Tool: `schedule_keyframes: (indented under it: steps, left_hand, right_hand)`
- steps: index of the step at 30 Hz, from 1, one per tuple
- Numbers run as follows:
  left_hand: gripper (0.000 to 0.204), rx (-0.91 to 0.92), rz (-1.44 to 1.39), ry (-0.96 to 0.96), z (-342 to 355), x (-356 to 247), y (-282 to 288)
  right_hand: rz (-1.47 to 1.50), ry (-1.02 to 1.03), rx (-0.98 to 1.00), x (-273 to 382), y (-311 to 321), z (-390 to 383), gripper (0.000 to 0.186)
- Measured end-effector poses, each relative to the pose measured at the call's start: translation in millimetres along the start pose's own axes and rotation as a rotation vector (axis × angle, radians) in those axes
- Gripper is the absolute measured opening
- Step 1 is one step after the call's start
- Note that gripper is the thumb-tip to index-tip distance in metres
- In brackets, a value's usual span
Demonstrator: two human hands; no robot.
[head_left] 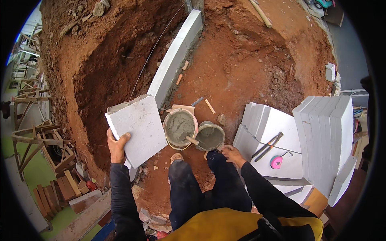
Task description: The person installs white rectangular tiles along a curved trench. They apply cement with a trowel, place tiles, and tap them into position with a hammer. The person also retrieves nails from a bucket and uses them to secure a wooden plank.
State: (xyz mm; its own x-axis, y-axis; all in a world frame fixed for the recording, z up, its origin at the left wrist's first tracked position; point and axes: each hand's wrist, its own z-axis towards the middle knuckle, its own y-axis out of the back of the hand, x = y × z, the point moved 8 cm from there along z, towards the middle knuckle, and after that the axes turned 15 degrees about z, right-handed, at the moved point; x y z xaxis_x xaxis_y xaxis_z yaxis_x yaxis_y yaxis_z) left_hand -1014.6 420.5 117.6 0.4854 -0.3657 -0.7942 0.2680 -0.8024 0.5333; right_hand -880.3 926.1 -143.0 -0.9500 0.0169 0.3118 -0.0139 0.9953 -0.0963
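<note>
My left hand [117, 145] grips the left edge of a white lightweight concrete block [138, 130], thumb on its broad face. Grey mortar coats the block's upper edge, and it stands tilted beside the end of a low white block wall [177, 52]. Close to its right is a bucket of mortar [179, 126], a wooden tool handle [192, 140] sticking out over its rim. A second bucket [210, 136] holds wetter grey mix. Near that bucket and my right knee, my right hand [233, 156] hangs with loosely bent fingers and nothing visible in them.
White blocks [325, 132] are stacked at my right; pincers [267, 146] and a pink tape measure [276, 162] lie on top of one pile. A deep earth trench [108, 68] runs left of the wall, with a string line above. Timber pieces [60, 188] lie lower left.
</note>
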Motion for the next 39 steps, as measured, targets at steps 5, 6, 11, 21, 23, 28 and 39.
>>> schedule_keyframes:
  steps: [5, 6, 11, 21, 23, 28, 39]
  left_hand:
    - [0.082, -0.044, 0.469, -0.311, 23.0, -127.2, -34.2]
    - [0.083, -0.062, 0.566, -0.353, 27.5, -148.4, -44.5]
    - [0.086, -0.043, 0.661, -0.388, 48.6, -234.4, -104.4]
    - [0.088, -0.008, 0.655, -0.394, 184.7, -308.5, -262.7]
    - [0.089, 0.023, 0.689, -0.367, 234.6, -309.3, -304.3]
    - [0.085, -0.003, 0.744, -0.329, 326.7, -308.1, -369.8]
    - [0.073, 0.001, 0.793, -0.337, 430.2, -320.7, -433.6]
  right_hand:
    - [0.135, 0.231, -0.118, 72.1, 81.7, -66.6, 0.049]
    - [0.137, 0.279, -0.154, 95.3, 91.3, -80.7, 0.049]
    - [-0.007, 0.856, -0.157, 267.8, 61.8, -165.0, 0.054]
    - [0.013, 0.732, 0.094, 504.6, -50.0, -147.7, 0.052]
    - [-0.088, 0.834, -0.033, 566.8, -59.6, -122.1, 0.051]
    - [-0.378, 0.934, -0.108, 713.1, -100.6, -31.1, 0.055]
    - [0.602, 0.426, -0.267, 767.0, -135.7, 116.5, 0.088]
